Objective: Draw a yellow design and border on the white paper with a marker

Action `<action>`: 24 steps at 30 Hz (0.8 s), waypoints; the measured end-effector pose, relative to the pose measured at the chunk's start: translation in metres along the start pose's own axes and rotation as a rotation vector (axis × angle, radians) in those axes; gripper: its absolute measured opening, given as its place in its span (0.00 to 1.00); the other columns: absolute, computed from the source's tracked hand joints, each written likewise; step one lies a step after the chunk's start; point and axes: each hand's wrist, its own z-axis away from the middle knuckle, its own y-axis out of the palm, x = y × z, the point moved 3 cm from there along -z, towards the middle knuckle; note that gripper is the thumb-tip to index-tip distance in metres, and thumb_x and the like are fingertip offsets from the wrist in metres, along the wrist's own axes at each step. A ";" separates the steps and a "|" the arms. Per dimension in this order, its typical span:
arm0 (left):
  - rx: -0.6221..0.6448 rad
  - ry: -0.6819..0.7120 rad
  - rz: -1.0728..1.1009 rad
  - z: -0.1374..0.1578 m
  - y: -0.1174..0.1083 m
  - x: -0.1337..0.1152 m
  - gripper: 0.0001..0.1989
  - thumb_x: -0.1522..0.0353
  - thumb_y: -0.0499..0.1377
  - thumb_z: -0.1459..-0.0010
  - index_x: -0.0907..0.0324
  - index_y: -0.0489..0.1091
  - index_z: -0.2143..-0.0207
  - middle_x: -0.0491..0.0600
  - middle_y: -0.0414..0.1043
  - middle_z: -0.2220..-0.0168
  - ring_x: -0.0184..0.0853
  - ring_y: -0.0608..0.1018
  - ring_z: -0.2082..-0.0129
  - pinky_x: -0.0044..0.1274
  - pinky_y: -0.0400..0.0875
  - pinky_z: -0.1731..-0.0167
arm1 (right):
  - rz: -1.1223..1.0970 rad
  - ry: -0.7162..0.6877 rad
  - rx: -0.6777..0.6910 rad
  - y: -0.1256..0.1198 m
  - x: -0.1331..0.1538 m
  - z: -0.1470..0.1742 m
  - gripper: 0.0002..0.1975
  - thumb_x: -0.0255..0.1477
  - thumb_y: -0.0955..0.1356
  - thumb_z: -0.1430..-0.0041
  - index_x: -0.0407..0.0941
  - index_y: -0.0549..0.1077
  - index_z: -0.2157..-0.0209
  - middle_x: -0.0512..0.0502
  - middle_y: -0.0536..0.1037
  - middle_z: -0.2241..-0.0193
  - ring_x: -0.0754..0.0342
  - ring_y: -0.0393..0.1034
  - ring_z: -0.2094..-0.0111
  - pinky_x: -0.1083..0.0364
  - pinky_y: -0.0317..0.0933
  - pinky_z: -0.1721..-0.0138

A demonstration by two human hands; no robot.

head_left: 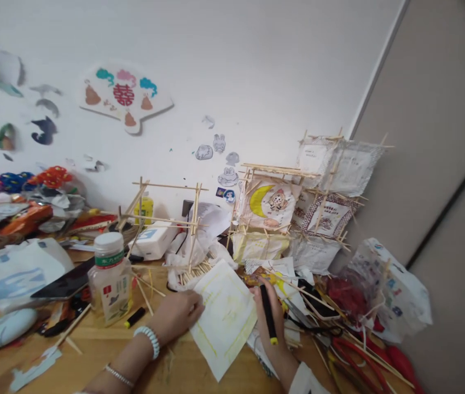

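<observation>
A white sheet of paper with yellow lines along its borders and faint yellow marks in the middle lies turned cornerwise on the wooden table. My left hand, fingers curled, rests on its left edge and holds it there. A bracelet circles that wrist. In my right hand, at the sheet's right edge, is a black marker with a yellow end, gripped between thumb and fingers. Its writing tip is hard to make out. The marker's black cap with a yellow rim lies left of my left hand.
A clear jar with a white lid stands at left, near a dark phone and a pale mouse. Behind are a bare stick frame and stick frames with drawn panels. Red-handled scissors and loose sticks lie at right.
</observation>
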 end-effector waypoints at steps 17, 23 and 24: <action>-0.118 -0.120 -0.046 0.000 -0.011 0.000 0.14 0.68 0.45 0.40 0.57 0.69 0.70 0.51 0.73 0.66 0.35 0.74 0.64 0.24 0.65 0.64 | 0.475 -0.305 0.174 0.013 0.009 0.010 0.14 0.27 0.60 0.42 0.42 0.72 0.57 0.39 0.73 0.66 0.44 0.69 0.62 0.49 0.63 0.61; -0.115 -0.100 -0.035 -0.001 -0.007 -0.004 0.14 0.71 0.44 0.42 0.56 0.69 0.65 0.51 0.74 0.63 0.36 0.75 0.63 0.25 0.67 0.63 | 0.474 -0.285 0.215 0.020 0.002 0.008 0.15 0.24 0.63 0.45 0.46 0.73 0.56 0.43 0.73 0.69 0.48 0.71 0.68 0.55 0.63 0.66; -0.120 -0.102 -0.030 -0.001 -0.005 -0.002 0.15 0.71 0.44 0.42 0.56 0.69 0.63 0.51 0.74 0.62 0.37 0.75 0.62 0.25 0.67 0.62 | 0.475 -0.295 0.217 0.021 0.001 0.008 0.16 0.24 0.63 0.46 0.46 0.73 0.56 0.43 0.73 0.69 0.48 0.71 0.68 0.56 0.63 0.66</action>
